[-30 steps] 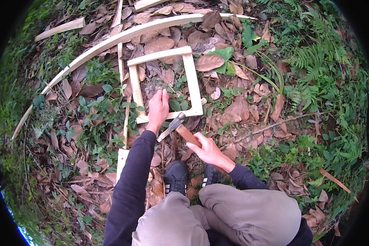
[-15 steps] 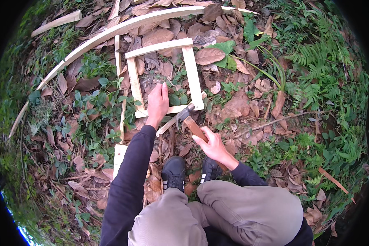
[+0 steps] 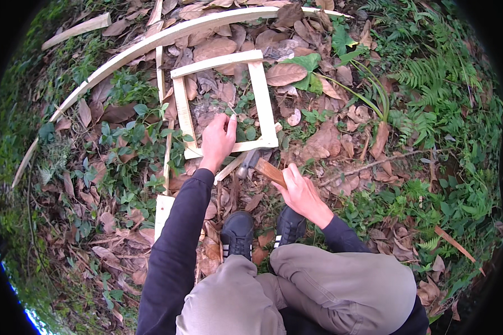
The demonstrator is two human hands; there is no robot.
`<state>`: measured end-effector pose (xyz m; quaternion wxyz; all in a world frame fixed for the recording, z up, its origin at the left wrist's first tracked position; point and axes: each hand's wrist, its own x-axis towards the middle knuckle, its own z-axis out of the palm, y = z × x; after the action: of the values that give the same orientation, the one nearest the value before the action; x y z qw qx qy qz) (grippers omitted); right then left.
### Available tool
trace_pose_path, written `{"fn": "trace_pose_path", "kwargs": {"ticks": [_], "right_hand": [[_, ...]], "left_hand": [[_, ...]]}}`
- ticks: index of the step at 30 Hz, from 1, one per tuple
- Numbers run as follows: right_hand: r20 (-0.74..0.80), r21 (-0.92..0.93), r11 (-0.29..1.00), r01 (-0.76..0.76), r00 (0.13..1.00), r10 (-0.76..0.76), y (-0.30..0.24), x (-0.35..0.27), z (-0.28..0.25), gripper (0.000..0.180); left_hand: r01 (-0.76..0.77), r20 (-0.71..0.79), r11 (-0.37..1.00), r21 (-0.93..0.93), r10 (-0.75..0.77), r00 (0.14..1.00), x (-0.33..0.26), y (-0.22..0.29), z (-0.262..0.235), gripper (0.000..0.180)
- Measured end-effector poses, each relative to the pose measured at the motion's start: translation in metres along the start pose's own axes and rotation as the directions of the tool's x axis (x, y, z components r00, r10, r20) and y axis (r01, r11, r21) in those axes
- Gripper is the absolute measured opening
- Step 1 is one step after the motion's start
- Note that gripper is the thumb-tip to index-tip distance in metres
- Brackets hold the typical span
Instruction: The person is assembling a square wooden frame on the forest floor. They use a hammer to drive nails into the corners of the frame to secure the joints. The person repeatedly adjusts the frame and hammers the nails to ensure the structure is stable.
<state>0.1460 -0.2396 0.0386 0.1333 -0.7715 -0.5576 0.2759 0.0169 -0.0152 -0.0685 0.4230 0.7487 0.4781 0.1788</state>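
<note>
Well, wooden frame (image 3: 265,103): four pale bars in a rough square, lying on the leaf-covered ground beyond the person's feet.
Left hand (image 3: 218,139): over the frame's near bar, toward its left part, thumb standing apart from the fingers; whether the fingers close on the bar, I cannot tell (the back of the hand hides them).
Right hand (image 3: 300,192): wrapped around the wooden handle of a hammer (image 3: 268,170).
Hammer head: dark metal, just beside the near bar, right of the left hand; contact is unclear.
Loose strip (image 3: 232,167): slanting out from beneath the frame's near right corner.
Curved-looking strip (image 3: 167,36): a long pale length beyond the frame.
Short board (image 3: 162,212): beside the left sleeve (image 3: 179,245).
Dark shoes (image 3: 238,231): planted side by side, between the forearms.
</note>
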Motion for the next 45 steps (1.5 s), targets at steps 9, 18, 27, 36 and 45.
{"fn": "trace_pose_path", "kwargs": {"ticks": [9,18,27,36,45], "right_hand": [[0.105,-0.296,0.895,0.335,0.942,-0.318,0.04,0.04,-0.002,0.038],[0.06,-0.298,0.947,0.12,0.993,-0.107,0.055,0.046,-0.006,0.031],[0.05,-0.259,0.906,0.335,0.941,-0.334,0.03,0.046,0.006,0.029],[-0.037,-0.36,0.925,0.126,0.988,-0.149,0.073,0.03,-0.01,0.023],[-0.062,-0.341,0.939,0.054,0.995,-0.08,0.079,0.051,0.002,0.012]], "left_hand": [[-0.026,0.014,0.995,0.096,0.025,1.0,0.001,0.001,0.002,0.036],[0.008,0.01,0.999,0.047,-0.009,1.0,0.003,0.001,0.001,0.037],[0.033,-0.032,0.999,0.013,-0.033,0.999,0.005,0.0,0.004,0.036],[0.038,-0.058,0.994,0.099,-0.033,0.998,-0.003,0.002,0.006,0.033],[-0.007,-0.034,0.998,0.067,0.009,0.999,0.004,0.002,0.005,0.031]]}}
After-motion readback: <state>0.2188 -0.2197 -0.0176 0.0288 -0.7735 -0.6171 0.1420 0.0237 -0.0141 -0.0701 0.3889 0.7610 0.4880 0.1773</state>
